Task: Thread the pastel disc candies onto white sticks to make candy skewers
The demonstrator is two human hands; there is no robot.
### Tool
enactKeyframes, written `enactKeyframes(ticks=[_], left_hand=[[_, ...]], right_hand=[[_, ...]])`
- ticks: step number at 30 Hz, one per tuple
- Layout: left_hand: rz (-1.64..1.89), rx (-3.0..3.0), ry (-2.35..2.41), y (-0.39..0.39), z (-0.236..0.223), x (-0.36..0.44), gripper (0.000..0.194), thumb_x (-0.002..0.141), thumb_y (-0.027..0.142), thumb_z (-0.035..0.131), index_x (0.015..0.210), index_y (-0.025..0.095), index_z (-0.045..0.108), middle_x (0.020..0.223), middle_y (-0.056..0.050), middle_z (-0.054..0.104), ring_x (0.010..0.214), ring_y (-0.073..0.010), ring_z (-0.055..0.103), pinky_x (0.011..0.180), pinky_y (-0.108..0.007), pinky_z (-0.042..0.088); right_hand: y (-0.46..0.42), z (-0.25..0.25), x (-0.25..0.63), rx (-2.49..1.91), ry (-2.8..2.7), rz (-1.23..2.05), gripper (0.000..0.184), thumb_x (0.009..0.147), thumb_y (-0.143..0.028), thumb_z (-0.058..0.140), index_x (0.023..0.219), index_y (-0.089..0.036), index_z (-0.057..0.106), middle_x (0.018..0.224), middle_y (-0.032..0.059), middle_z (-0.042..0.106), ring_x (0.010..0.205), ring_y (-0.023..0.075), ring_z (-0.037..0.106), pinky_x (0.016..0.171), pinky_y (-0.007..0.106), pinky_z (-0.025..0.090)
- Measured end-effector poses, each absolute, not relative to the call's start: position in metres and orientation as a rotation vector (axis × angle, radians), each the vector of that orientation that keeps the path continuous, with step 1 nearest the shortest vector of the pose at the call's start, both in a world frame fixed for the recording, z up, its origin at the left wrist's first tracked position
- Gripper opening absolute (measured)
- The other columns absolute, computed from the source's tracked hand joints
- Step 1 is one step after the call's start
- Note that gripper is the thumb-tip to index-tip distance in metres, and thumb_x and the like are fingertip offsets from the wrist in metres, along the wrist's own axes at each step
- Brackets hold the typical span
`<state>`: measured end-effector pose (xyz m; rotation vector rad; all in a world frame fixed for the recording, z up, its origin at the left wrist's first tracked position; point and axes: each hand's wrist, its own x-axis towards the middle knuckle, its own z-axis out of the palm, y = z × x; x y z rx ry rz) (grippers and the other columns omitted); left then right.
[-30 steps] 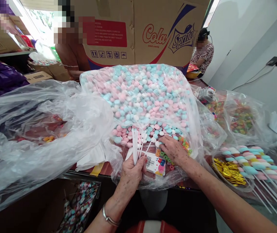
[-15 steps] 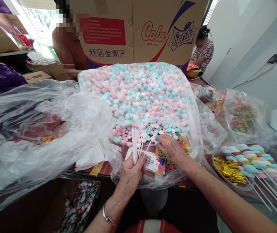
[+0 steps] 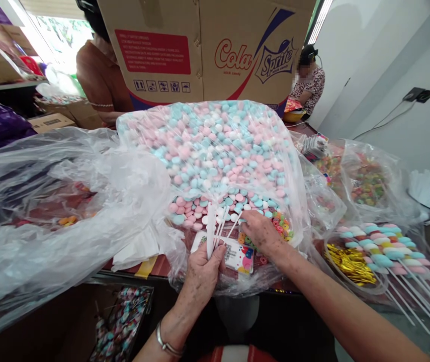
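Observation:
My left hand [image 3: 204, 266] is closed around a small bundle of white lollipop sticks [image 3: 221, 226], which point up and fan apart. One stick leans to the right, its tip reaching the fingers of my right hand [image 3: 262, 234]. Those fingers are bent and pressed together; what they pinch, if anything, is hidden. Just beyond both hands lie pink, blue and white candies [image 3: 233, 198], spilling from a large clear bag [image 3: 215, 146]. Colourful ring candies [image 3: 283, 226] sit beside my right hand. Under the sticks is a printed card [image 3: 243, 259], partly covered by my left hand.
A big cardboard box [image 3: 169, 95] stands behind the bag. Crumpled plastic [image 3: 124, 176] spreads at left, above a box of wrapped candies [image 3: 124, 311]. Gold twist ties [image 3: 350, 264] and skewered candies [image 3: 388, 246] lie at right. Two people sit beyond.
The view has shifted slightly. My right fingers have moved to the tip of the leaning stick and closed there; my left hand keeps holding the bundle.

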<state>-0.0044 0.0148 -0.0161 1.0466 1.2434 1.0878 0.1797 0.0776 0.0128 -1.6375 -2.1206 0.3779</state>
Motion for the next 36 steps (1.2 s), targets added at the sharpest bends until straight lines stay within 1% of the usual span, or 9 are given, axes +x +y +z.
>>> enactKeyframes(ticks=[2,4,6,9,15,22,29,34,36], left_hand=[[1.072,1.1,1.267,0.015,-0.014,-0.004,0.031,0.083,0.045,0.065,0.072,0.017,0.064,0.046,0.006,0.05,0.036,-0.0057,0.029,0.038,-0.02,0.021],[1.062,1.145,1.291,0.015,-0.011,-0.004,0.03,0.083,0.044,0.065,0.07,0.017,0.064,0.046,0.006,0.05,0.038,-0.0068,0.031,0.039,-0.021,0.021],[1.062,1.173,1.305,0.015,-0.01,-0.004,0.03,0.082,0.043,0.066,0.068,0.017,0.065,0.047,0.005,0.052,0.041,-0.0082,0.034,0.041,-0.021,0.023],[1.063,1.186,1.317,0.015,-0.009,-0.003,0.03,0.081,0.043,0.067,0.065,0.018,0.064,0.048,0.004,0.054,0.043,-0.0097,0.037,0.042,-0.022,0.023],[1.012,1.228,1.37,0.015,-0.005,-0.002,0.026,0.082,0.039,0.064,0.066,0.019,0.064,0.047,0.004,0.053,0.043,-0.0105,0.037,0.044,-0.023,0.026],[1.006,1.246,1.368,0.017,-0.004,0.0,0.026,0.084,0.038,0.061,0.067,0.019,0.062,0.048,0.005,0.052,0.046,-0.0113,0.039,0.046,-0.023,0.029],[1.027,1.252,1.343,0.016,-0.004,-0.001,0.027,0.085,0.038,0.062,0.065,0.019,0.061,0.048,0.005,0.051,0.048,-0.0113,0.04,0.048,-0.023,0.029],[1.049,1.257,1.316,0.014,-0.007,-0.001,0.022,0.086,0.038,0.061,0.076,0.018,0.067,0.049,0.006,0.05,0.048,-0.0106,0.038,0.048,-0.022,0.029],[1.056,1.253,1.316,0.013,-0.007,-0.001,0.024,0.086,0.038,0.061,0.074,0.018,0.066,0.05,0.007,0.047,0.048,-0.01,0.036,0.048,-0.022,0.028]], right_hand=[[0.082,0.016,0.188,-1.616,-1.727,0.702,0.012,0.081,-0.017,0.058,0.091,-0.019,0.065,0.081,0.0037,0.07,0.077,0.0208,0.062,0.075,0.034,0.049],[0.084,0.021,0.195,-1.461,-1.322,1.047,0.016,0.076,-0.027,0.067,0.09,-0.019,0.066,0.074,0.0008,0.069,0.069,0.0184,0.063,0.068,0.032,0.05],[0.083,0.026,0.198,-1.258,-1.025,1.304,0.023,0.068,-0.03,0.075,0.086,-0.018,0.067,0.074,0.0007,0.071,0.068,0.0172,0.065,0.067,0.031,0.052],[0.08,0.031,0.197,-1.09,-0.859,1.473,0.027,0.062,-0.028,0.081,0.083,-0.017,0.07,0.079,0.0028,0.074,0.071,0.0163,0.067,0.071,0.031,0.055],[0.079,0.036,0.194,-1.032,-0.8,1.484,0.025,0.062,-0.028,0.082,0.083,-0.017,0.074,0.081,0.0037,0.075,0.069,0.0154,0.067,0.068,0.03,0.057],[0.076,0.041,0.193,-1.017,-0.899,1.502,0.024,0.065,-0.027,0.081,0.088,-0.019,0.078,0.081,0.0021,0.076,0.072,0.0156,0.068,0.071,0.029,0.057],[0.073,0.032,0.197,-1.112,-1.141,1.401,0.03,0.074,-0.033,0.076,0.103,-0.023,0.078,0.102,0.003,0.077,0.089,0.0204,0.069,0.081,0.034,0.056],[0.074,0.027,0.201,-1.22,-1.323,1.288,0.03,0.077,-0.035,0.073,0.106,-0.026,0.078,0.104,0.0014,0.077,0.097,0.0222,0.068,0.084,0.035,0.054],[0.073,0.029,0.201,-1.219,-1.369,1.294,0.029,0.077,-0.035,0.073,0.104,-0.026,0.078,0.103,0.0018,0.077,0.097,0.0228,0.068,0.085,0.036,0.054]])
